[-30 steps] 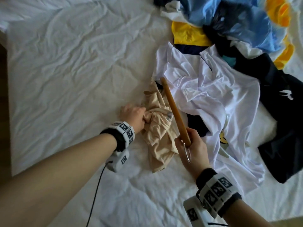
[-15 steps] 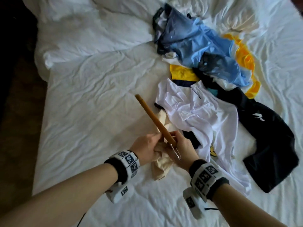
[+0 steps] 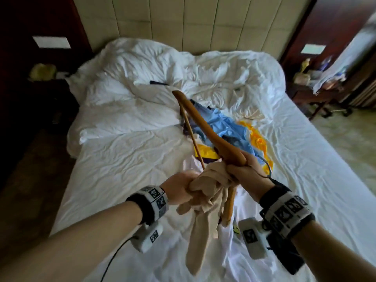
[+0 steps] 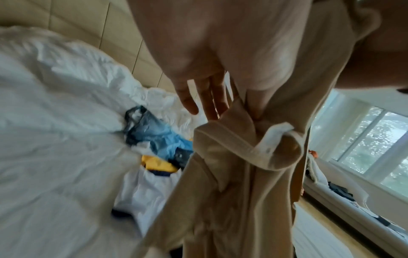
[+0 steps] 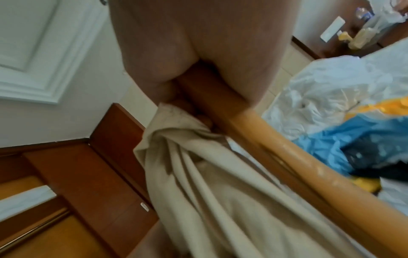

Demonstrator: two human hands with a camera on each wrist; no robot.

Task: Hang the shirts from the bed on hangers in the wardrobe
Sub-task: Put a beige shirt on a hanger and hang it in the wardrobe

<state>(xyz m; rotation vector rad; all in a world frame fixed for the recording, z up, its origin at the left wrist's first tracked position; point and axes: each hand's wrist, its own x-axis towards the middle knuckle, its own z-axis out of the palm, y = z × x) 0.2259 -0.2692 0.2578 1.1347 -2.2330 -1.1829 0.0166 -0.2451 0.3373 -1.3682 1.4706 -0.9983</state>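
Note:
My left hand (image 3: 184,188) grips a bunched beige shirt (image 3: 200,224) that hangs from it above the bed (image 3: 126,159). Just to its right, my right hand (image 3: 241,169) holds a wooden hanger (image 3: 205,127) at its middle by the metal hook (image 3: 267,169), one arm pointing up and away. The hanger's other arm runs down behind the shirt. In the left wrist view the beige shirt (image 4: 232,174) hangs from the palm, with its neck band looped. In the right wrist view the hanger (image 5: 287,139) crosses beside the beige shirt (image 5: 209,183).
A pile of shirts lies on the bed beyond my hands: blue (image 3: 223,123), yellow (image 3: 257,140) and white (image 3: 193,165). A crumpled duvet (image 3: 183,68) and padded headboard (image 3: 183,21) are at the far end. Dark nightstands flank the bed. Floor shows at right.
Both hands have risen off the bed, lifting the beige shirt and the hanger into the air. The hanger now points up and away. My view has tilted up toward the headboard.

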